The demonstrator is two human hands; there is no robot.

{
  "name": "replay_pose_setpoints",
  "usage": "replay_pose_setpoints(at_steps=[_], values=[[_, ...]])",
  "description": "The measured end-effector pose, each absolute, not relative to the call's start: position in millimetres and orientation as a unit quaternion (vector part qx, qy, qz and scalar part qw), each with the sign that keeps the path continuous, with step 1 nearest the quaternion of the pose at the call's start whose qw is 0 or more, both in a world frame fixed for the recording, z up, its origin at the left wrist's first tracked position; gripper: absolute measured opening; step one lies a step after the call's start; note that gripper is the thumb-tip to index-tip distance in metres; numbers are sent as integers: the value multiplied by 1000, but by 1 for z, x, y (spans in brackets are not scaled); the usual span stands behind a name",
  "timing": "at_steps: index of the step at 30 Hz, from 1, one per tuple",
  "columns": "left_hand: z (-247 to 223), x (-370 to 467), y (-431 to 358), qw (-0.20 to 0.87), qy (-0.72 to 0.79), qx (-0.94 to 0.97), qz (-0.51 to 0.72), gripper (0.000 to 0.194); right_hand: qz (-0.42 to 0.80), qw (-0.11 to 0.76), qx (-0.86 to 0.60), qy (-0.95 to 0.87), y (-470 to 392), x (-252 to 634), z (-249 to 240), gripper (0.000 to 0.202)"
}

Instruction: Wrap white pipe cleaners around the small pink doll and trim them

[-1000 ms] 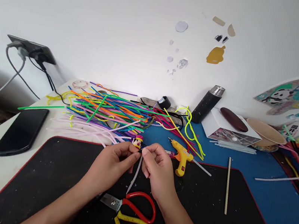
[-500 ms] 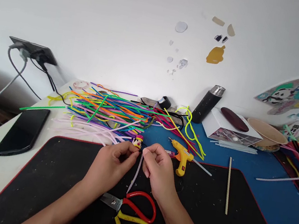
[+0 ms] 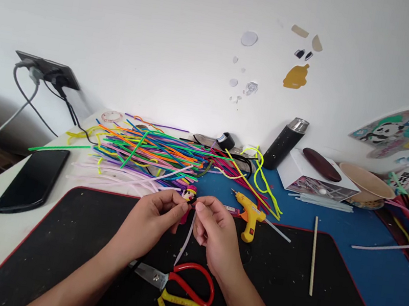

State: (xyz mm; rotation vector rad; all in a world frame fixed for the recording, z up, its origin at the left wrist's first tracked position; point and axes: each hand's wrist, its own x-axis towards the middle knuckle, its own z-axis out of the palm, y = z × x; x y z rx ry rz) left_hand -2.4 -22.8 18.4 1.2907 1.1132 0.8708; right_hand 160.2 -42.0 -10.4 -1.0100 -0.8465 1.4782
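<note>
A small doll (image 3: 190, 192) with a pink hat, a yellow band and a pink lower part is pinched in my left hand (image 3: 155, 220). Beside its face, a short black piece (image 3: 193, 200) shows between my two hands. My right hand (image 3: 216, 227) is closed in a pinch at the doll's right side; its fingertips hide whatever they grip. Under my hands a pale strip (image 3: 185, 243) lies on the black mat (image 3: 263, 297). Nearer to me are scissors (image 3: 188, 303) with one red and one yellow handle, blades pointing left.
Many coloured pipe cleaners (image 3: 151, 147) are heaped behind my hands. A yellow glue gun (image 3: 250, 218) lies right of them, and a wooden stick (image 3: 313, 255) farther right. A phone (image 3: 32, 180) rests at left. A black flask (image 3: 285, 144) and a white box (image 3: 315, 178) stand at the back.
The doll has tilted and turned, so its pink lower part shows below my left fingers. Both hands stay close together. The view has shifted slightly.
</note>
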Motion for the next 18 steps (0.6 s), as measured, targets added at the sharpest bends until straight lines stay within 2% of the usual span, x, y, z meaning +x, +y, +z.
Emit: replay_pose_setpoints(at_steps=[10,18], values=[[20,-1,-25,565,484,566,355,32,619,536,-434,-376,-43,159,-12,34],[17,2,-29,548,485,580,358,30,519,536,-507,-432,-46,159,-7,28]])
